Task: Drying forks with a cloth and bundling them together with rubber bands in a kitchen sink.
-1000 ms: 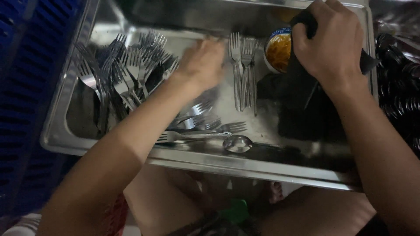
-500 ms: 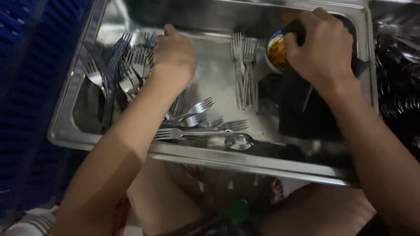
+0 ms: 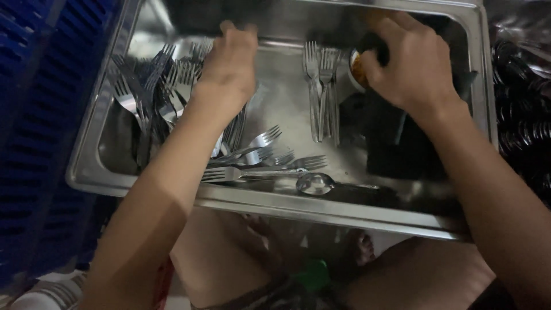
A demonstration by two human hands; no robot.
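A steel tray point(image 3: 270, 202) holds several forks. My left hand point(image 3: 229, 63) reaches over the fork pile point(image 3: 152, 97) at the tray's left, fingers curled downward among the forks; what it grips is hidden. My right hand point(image 3: 410, 60) presses a dark cloth point(image 3: 396, 138) against a small round bowl point(image 3: 357, 68) with an orange inside at the tray's upper right. Three forks point(image 3: 321, 92) lie side by side between the hands. More forks point(image 3: 261, 158) and a spoon point(image 3: 315, 183) lie near the front rim.
A blue plastic crate point(image 3: 40, 115) stands to the left of the tray. Dark stacked items point(image 3: 522, 103) sit at the right edge. My knees and feet show below the tray, with a green object point(image 3: 313, 275) on the floor.
My left hand has moved left from the tray's middle onto the fork pile. My right hand has stayed on the bowl with the cloth, shifting slightly.
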